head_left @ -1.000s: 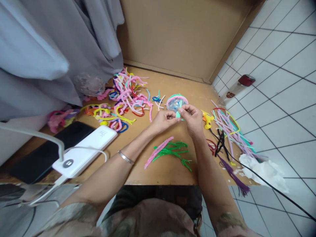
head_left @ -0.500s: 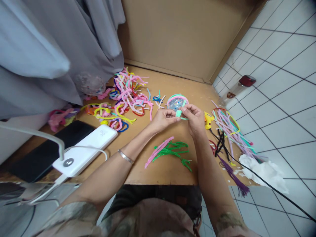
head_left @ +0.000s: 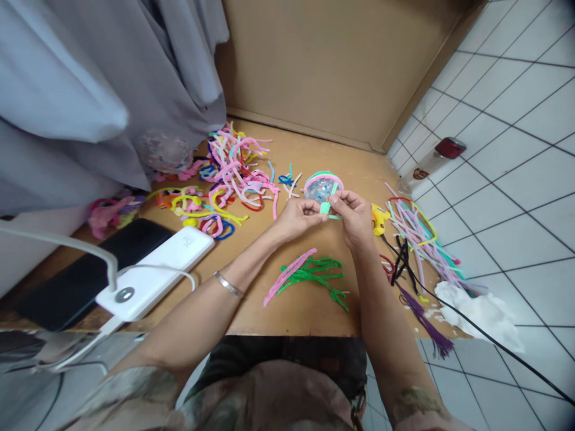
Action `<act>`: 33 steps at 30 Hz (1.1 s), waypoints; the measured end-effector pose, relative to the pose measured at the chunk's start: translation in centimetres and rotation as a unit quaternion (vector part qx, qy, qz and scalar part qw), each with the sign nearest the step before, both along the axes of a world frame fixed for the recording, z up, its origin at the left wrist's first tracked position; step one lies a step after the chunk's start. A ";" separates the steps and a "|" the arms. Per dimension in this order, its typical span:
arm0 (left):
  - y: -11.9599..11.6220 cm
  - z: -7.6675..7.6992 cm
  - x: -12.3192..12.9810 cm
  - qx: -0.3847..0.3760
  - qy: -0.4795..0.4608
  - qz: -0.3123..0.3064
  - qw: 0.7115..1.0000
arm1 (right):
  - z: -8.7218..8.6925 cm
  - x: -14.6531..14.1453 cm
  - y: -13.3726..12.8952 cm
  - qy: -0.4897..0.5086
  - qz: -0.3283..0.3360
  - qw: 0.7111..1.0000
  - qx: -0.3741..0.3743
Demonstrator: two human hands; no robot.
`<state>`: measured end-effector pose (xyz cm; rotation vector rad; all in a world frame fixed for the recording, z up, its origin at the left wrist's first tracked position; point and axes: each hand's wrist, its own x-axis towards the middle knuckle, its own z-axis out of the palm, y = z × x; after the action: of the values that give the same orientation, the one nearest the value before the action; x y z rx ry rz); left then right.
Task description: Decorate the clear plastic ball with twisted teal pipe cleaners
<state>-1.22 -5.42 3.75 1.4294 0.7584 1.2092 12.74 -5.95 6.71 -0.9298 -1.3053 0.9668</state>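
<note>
Between my two hands is a mint-green pipe cleaner (head_left: 325,208), bent and coiled at one end. My left hand (head_left: 299,216) is closed, pinching the coiled part between thumb and fingertips. My right hand (head_left: 353,214) pinches the same piece from the other side, with one end sticking up past the thumb. Just behind the hands sits a round clear container (head_left: 320,186) with a pink and green rim and small colourful bits inside. Nearer to me on the table lie green pipe cleaners (head_left: 314,272) and a pink one (head_left: 290,277).
A tangled heap of colourful pipe cleaners (head_left: 238,164) lies at the back left. At the left are a white power bank (head_left: 157,272) and a black slab (head_left: 90,272). On the right sit a yellow glue gun (head_left: 380,219), lilac pipe cleaners (head_left: 415,230), white fluff (head_left: 476,311) and a bottle (head_left: 429,164).
</note>
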 end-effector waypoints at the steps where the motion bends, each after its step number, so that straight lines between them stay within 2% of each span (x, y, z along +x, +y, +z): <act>1: 0.0 0.0 0.0 0.003 0.001 0.000 1.000 | 0.0 0.0 0.0 -0.002 0.002 1.000 0.000; 6: 0.2 -0.3 0.1 -0.001 -0.001 -0.001 1.000 | -0.1 0.0 0.0 -0.005 0.007 1.000 0.005; 11: -0.2 0.3 0.1 -0.021 0.014 -0.013 1.000 | 0.1 0.0 0.0 -0.023 -0.008 1.000 0.008; 22: 0.2 0.3 0.0 -0.019 -0.058 0.056 0.997 | -0.1 -0.3 -0.1 0.003 -0.001 1.000 0.007; 33: 0.2 0.1 0.1 0.001 -0.045 0.063 0.997 | -0.2 -0.4 -0.2 -0.012 -0.011 1.000 0.010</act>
<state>-1.15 -5.23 3.88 1.3350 0.7951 1.3624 12.31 -6.13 6.49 -0.9396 -1.3206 0.9268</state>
